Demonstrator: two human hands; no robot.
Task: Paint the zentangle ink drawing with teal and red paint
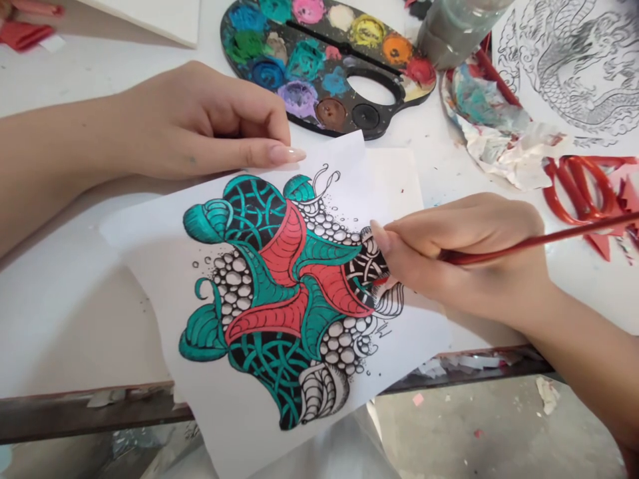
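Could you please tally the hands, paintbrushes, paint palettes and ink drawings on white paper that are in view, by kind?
Bare hands, left and right: 2
Slim red-handled paintbrush: 1
Black oval paint palette: 1
Ink drawings, teal-and-red patterned drawing and black-line dragon drawing: 2
Total: 6

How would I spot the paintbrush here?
On the white table, find the sheet of paper with the teal and red drawing. The right hand rests on it; the paintbrush is the thin red stick in its fingers, held like a pencil.
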